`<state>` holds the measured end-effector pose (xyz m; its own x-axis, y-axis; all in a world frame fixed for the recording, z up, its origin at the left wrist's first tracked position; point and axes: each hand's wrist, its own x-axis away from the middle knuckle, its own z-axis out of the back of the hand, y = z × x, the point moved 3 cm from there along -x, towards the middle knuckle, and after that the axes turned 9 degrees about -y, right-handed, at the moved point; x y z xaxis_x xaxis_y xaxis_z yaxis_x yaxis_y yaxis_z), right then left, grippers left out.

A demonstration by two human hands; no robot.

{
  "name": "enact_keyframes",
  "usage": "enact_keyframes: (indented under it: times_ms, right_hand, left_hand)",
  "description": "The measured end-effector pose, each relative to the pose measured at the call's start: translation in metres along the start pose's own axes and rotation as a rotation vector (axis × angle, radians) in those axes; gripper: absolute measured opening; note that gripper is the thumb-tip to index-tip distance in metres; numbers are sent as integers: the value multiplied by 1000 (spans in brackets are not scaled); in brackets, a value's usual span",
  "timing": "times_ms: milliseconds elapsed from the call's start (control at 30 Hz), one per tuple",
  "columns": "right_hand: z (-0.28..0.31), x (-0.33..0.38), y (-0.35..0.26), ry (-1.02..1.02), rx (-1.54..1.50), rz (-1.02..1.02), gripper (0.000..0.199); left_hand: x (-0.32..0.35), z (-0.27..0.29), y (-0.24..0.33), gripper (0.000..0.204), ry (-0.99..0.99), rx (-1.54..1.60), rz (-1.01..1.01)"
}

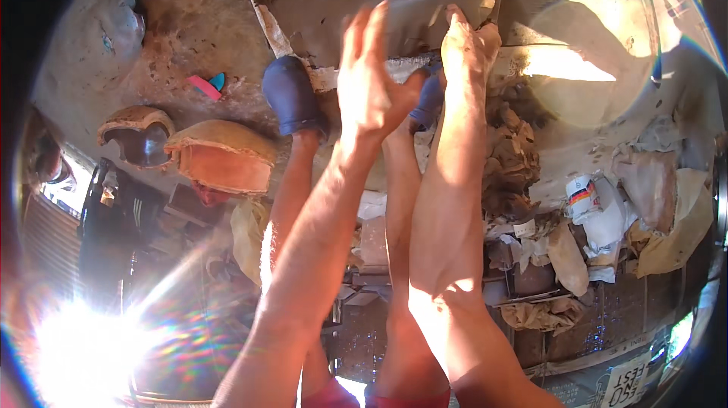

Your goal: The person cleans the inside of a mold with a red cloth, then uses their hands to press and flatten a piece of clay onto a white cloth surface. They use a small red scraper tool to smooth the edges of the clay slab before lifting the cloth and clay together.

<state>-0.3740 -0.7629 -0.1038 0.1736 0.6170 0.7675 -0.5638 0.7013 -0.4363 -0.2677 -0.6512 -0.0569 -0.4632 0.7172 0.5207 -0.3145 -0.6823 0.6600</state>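
Head view looks down along both forearms to the hands. The left hand (pixel 369 78) is open, fingers spread and straight, gripping nothing; it hovers in front of a pale, crumbling slab edge (pixel 394 68). The right hand (pixel 466 44) reaches further out, fingers drawn together and pressed against the same rough slab, where the broken edge meets a dark gap; whether it pinches anything there cannot be told. Below the hands stand the person's bare legs, with dark blue rubber clogs (pixel 292 93) on the feet, the left one plain to see, the right one mostly hidden behind the left hand.

Ground is dusty, reddish-brown concrete, stained and pitted. Right of the legs lies a heap of torn brown cardboard scraps (pixel 516 154), and further right crumpled paper sacks (pixel 644 203) and a white wrapper. To the left rest a curved, rust-orange shell piece (pixel 224 158), a second dark hollow one (pixel 136 131), and a small pink and blue object (pixel 206 86). Strong sun glare whitens the lower left corner.
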Motion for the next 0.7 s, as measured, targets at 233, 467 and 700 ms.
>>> enact_keyframes:
  times_ms: [233, 467, 700]
  right_hand:
    - [-9, -4, 8, -73, -13, 53, 54]
    - [19, -20, 40, -331, -616, 7, 91]
    - [-79, -23, 53, -200, -871, 145, 103]
  left_hand:
    - [-51, -47, -13, 76, -289, -18, -236]
    - [-77, -18, -9, 64, -427, -51, -225]
    - [-105, 49, 24, 57, -690, -217, -172]
